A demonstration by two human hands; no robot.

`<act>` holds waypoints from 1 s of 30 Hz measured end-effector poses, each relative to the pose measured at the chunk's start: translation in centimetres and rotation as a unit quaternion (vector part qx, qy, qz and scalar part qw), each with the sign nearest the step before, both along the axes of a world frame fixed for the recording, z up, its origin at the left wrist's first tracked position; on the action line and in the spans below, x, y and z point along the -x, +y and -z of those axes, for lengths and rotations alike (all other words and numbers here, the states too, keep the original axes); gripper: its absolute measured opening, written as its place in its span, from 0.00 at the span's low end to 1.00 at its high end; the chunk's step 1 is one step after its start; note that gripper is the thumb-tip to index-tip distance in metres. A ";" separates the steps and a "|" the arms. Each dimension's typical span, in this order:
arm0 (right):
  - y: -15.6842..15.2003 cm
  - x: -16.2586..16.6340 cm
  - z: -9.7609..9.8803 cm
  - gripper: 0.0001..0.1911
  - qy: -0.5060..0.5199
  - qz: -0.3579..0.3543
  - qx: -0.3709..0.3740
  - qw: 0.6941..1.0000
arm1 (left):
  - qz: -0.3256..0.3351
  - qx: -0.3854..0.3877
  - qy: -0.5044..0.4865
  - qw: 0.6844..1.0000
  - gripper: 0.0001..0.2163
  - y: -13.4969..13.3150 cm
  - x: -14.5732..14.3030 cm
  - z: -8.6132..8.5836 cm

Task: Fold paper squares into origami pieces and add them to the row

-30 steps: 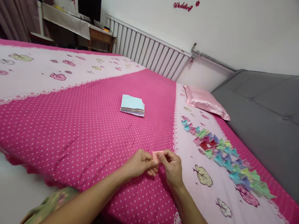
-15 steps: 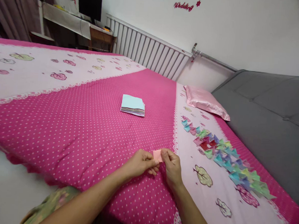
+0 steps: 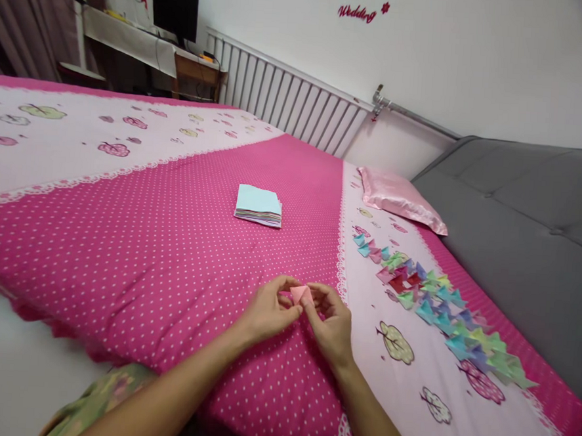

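Head view. The left hand (image 3: 267, 312) and the right hand (image 3: 332, 324) met just above the near edge of the bed (image 3: 146, 235), over its pink polka-dot cover. Both were closed by the fingertips on a small pink folded paper (image 3: 300, 293), which was held between them with a pointed corner upward and lifted clear of the cover. Farther up the bed, well apart from the hands, lay a stack of paper squares (image 3: 258, 205) with a pale blue sheet on top. To the right, a row of folded paper pieces (image 3: 434, 299) in mixed colours ran along the lighter border toward a pink pillow (image 3: 400, 198) beside the grey sofa (image 3: 517, 225).

Judged risk: the paper was small and gripped only at its edges, with no firm surface beneath it. A crease pressed in mid-air could run off line, or the piece could slip from the fingertips and drop onto the soft, similarly coloured cover.
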State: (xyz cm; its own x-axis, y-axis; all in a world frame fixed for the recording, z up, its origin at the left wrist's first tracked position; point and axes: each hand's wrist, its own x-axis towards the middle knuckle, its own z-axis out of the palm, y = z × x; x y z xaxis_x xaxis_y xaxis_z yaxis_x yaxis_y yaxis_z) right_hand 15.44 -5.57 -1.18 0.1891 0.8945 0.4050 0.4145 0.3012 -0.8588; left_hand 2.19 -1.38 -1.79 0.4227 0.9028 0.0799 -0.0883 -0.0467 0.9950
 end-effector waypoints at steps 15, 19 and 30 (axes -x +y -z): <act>-0.2 0.4 -0.2 0.05 -0.086 -0.002 -0.047 0.995 | -0.090 -0.070 0.078 0.990 0.11 -0.5 0.4 -1.2; -0.2 0.4 -0.2 0.06 -0.089 -0.012 -0.045 0.995 | -0.080 -0.073 0.073 0.991 0.10 -0.5 0.3 -1.2; -0.3 0.5 -0.4 0.05 -0.078 -0.036 -0.024 0.996 | -0.064 -0.024 0.047 0.997 0.11 -0.3 0.3 -0.8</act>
State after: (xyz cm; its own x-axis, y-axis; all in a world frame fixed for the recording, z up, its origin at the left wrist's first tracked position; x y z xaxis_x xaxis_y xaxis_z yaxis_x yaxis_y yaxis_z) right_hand 14.92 -5.89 -0.73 0.0562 0.8824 0.4671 0.5168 0.3746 -0.7698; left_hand 1.88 -1.67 -0.97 0.3128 0.9456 0.0897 0.0153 -0.0994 0.9949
